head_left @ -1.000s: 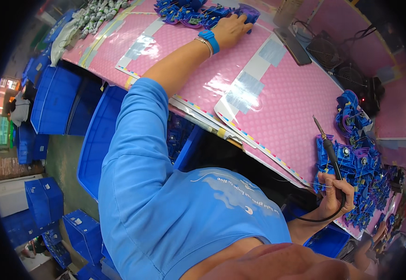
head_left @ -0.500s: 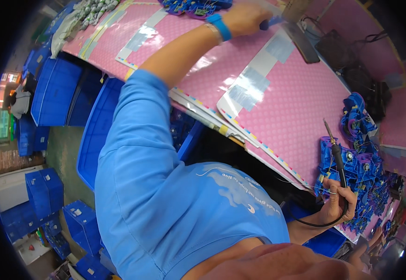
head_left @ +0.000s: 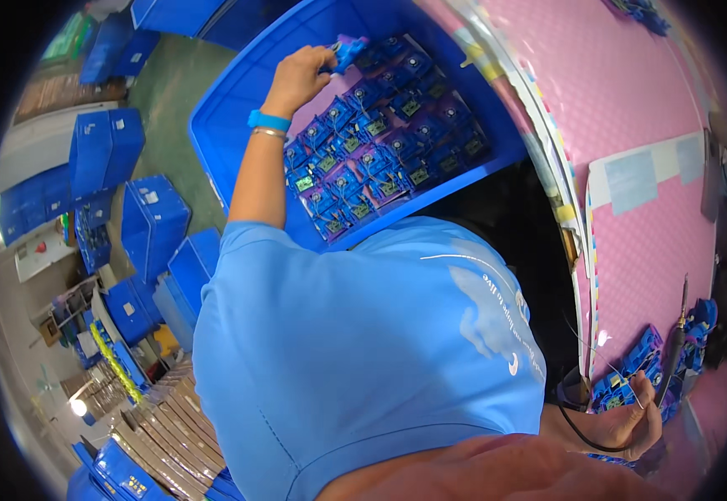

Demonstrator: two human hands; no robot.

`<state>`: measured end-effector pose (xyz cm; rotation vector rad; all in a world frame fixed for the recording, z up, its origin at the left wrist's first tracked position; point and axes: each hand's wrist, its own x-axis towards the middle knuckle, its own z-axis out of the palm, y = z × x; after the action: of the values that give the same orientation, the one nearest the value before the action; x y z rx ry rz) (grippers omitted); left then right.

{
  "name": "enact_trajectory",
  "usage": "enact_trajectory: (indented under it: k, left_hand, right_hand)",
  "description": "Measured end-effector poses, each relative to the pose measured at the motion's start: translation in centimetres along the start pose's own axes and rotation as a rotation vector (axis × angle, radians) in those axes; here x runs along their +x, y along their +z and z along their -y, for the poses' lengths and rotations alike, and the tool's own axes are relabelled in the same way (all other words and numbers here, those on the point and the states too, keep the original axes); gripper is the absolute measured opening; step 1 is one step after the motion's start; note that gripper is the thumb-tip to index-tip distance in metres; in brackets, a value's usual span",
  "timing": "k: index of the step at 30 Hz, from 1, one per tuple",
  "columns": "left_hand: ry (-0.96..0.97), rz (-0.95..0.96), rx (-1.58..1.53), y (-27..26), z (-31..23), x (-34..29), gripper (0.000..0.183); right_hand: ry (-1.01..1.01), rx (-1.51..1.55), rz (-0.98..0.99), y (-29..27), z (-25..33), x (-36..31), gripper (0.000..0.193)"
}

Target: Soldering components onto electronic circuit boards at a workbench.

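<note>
- Left hand (head_left: pixel 298 79), upper left of frame, pinches a blue-and-purple plastic housing (head_left: pixel 349 53) over the blue bin (head_left: pixel 242 100).
- Better to lower it level — not dragging on the wired units (head_left: pixel 369 159) there.
- Right hand (head_left: pixel 628 422), lower right, grips the soldering iron (head_left: pixel 674 352) — tip should point up and away.

Light-blue short-sleeved shirt (head_left: pixel 355 359), paler blotchy print (head_left: pixel 469 302), white lettering (head_left: pixel 489 289), small white crescent (head_left: pixel 513 364); left wrist (head_left: pixel 277 107): bright-blue band (head_left: pixel 269 120), thin silver bracelet (head_left: pixel 270 133)
</note>
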<state>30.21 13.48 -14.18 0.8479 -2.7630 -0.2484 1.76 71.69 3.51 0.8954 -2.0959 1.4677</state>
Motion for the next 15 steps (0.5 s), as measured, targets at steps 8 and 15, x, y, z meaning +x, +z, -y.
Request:
enact_trajectory:
  k: [8, 15]
  left_hand:
    - [-0.216, 0.031, 0.182, 17.3, 11.7, -7.3, 0.032]
    - [-0.227, -0.610, -0.170, 15.5, -0.4, 1.8, 0.032]
  right_hand:
    - [0.017, -0.059, 0.077, 0.3, 1.8, -0.3, 0.018]
    - [-0.022, -0.069, 0.057, -0.6, 1.5, -0.3, 0.017]
